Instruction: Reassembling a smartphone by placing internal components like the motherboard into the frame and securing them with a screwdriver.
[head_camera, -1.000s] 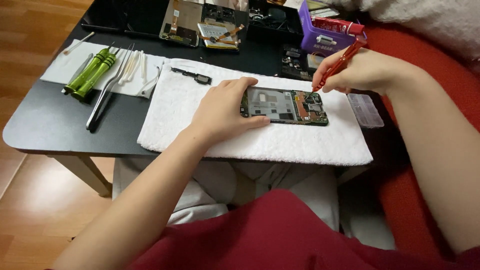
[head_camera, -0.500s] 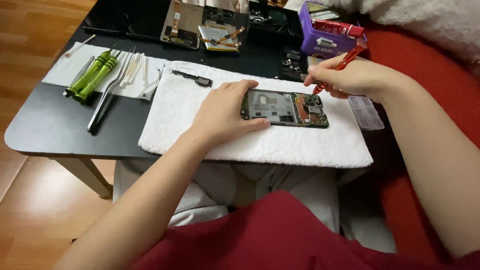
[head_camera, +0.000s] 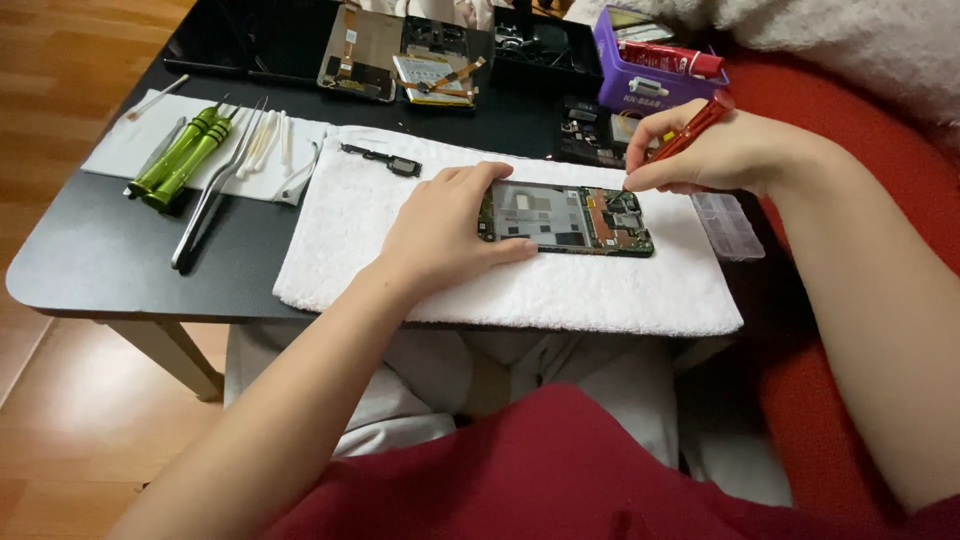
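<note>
An opened phone (head_camera: 567, 218) with its green circuit board showing lies flat on a white towel (head_camera: 520, 275) on the black table (head_camera: 110, 260). My left hand (head_camera: 445, 230) presses on the phone's left end, fingers wrapped over its edge. My right hand (head_camera: 710, 152) grips a red screwdriver (head_camera: 690, 128) like a pen, its tip down at the phone's upper right corner.
Green-handled tools (head_camera: 185, 152), tweezers (head_camera: 215, 190) and white picks lie on a white sheet at the left. A small black part (head_camera: 385, 160) rests on the towel's top edge. Phone parts (head_camera: 395, 55), a purple box (head_camera: 650, 80) and a clear case (head_camera: 728, 225) surround the work.
My right hand with the red screwdriver has come down and left, bringing the tip onto the phone's upper right corner. My left hand has stayed on the phone.
</note>
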